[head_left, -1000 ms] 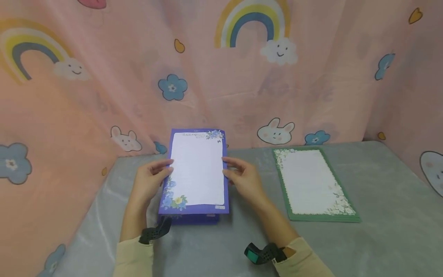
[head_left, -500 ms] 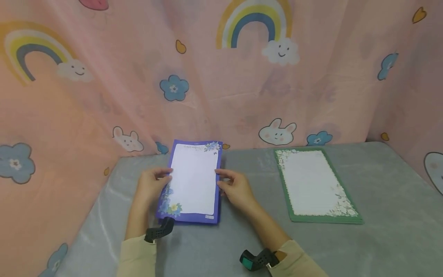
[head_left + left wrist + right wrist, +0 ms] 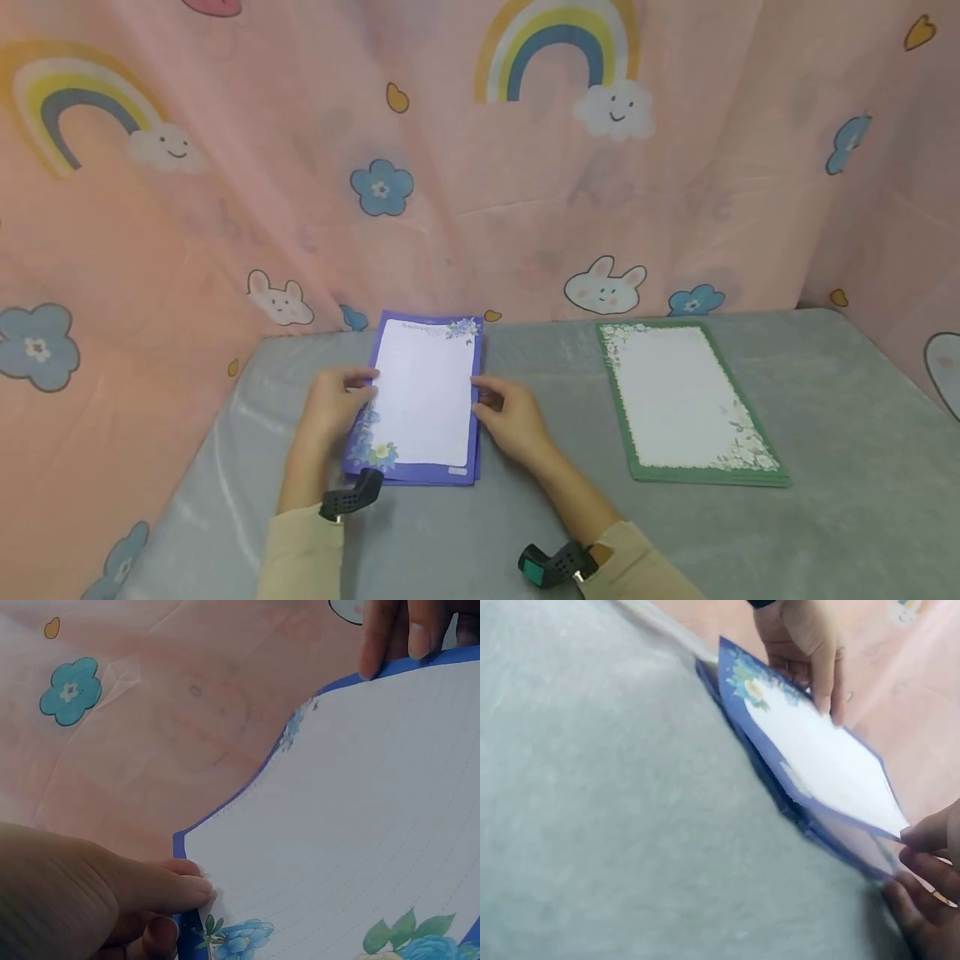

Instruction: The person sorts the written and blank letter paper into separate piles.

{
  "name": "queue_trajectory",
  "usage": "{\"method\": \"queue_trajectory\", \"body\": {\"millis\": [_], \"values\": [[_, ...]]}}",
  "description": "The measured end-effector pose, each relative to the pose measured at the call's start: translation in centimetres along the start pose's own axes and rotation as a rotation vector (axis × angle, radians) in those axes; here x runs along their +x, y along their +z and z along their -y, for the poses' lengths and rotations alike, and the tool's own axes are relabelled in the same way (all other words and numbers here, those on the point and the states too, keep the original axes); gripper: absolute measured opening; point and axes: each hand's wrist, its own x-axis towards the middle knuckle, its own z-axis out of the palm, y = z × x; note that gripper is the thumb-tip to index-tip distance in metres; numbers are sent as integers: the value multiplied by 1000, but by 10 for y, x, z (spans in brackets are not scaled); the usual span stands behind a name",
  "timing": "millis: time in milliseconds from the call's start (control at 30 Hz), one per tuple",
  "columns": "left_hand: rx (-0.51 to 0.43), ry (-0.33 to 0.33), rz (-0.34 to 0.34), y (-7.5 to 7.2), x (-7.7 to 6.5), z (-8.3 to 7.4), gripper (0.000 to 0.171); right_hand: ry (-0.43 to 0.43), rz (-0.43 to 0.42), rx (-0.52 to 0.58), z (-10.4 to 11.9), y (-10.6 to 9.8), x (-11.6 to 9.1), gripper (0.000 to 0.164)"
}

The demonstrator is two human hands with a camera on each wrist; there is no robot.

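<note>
A sheet of letter paper (image 3: 423,392) has a purple-blue border, a white lined middle and blue flowers at two corners. My left hand (image 3: 327,406) pinches its left edge between thumb and fingers. On the opposite edge, my right hand (image 3: 514,419) pinches it near mid-height. The right wrist view shows a gap under this sheet, above more blue-bordered sheets (image 3: 810,826), with lower fingers of the right hand (image 3: 934,881) at their edge. In the left wrist view the held sheet (image 3: 322,795) bows in a curve between both hands.
To the right lies a stack of green-bordered letter paper (image 3: 682,396) with white flowers. Everything rests on a grey cloth-covered table (image 3: 555,358). A pink curtain (image 3: 480,167) with rainbows and bunnies hangs right behind. Each wrist wears a black strap (image 3: 352,496).
Both hands have brought the purple-blue sheet down over the matching sheets, nearly lining up their edges. The green-bordered stack has stayed where it was.
</note>
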Motion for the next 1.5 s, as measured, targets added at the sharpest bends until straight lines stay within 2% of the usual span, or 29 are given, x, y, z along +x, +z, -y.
{"method": "queue_trajectory", "body": {"millis": [100, 267, 667, 1000, 1167, 1367, 1500], "values": [[0, 3, 1, 2, 2, 2, 31, -67, -18, -108, -7, 2, -1, 35], [9, 7, 7, 9, 4, 7, 31, -95, -18, -218, -12, 6, -3, 33], [26, -26, 21, 15, 4, 12, 29, -195, -49, -308, -14, 9, -4, 23], [76, -31, 37, 18, 6, 13, 25, -188, -85, -371, -13, 11, -5, 14], [91, -63, 27, 20, 5, 11, 26, -195, -73, -427, -14, 11, -6, 17], [118, -31, 1, 23, 4, 10, 27, -219, -129, -461, -14, 10, -6, 22], [137, -21, -10, 22, 3, 12, 27, -258, -100, -521, -17, 10, -8, 25]]}}
